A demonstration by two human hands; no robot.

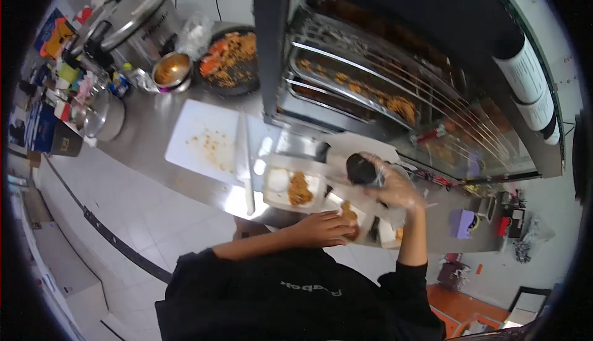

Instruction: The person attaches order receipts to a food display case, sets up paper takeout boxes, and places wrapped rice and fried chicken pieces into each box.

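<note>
My right hand [395,186], blurred and in a clear glove, has its fingers around a small black-topped container [361,169] above the counter. Bare and palm down, my left hand [324,228] has its fingers extended beside an open white box holding brown food [349,217]. Left of it sits another open box [278,202] with white rice [279,179] and chopped brown food [299,189]. A knife [243,149] lies along the right side of a white cutting board [194,134] scattered with crumbs.
A glass-fronted display warmer [272,50] with food trays [352,81] rises behind the boxes. At the back left are a black pan of food [231,63], a metal bowl [172,70] and a large cooker [145,29]. A purple box [461,223] is at right.
</note>
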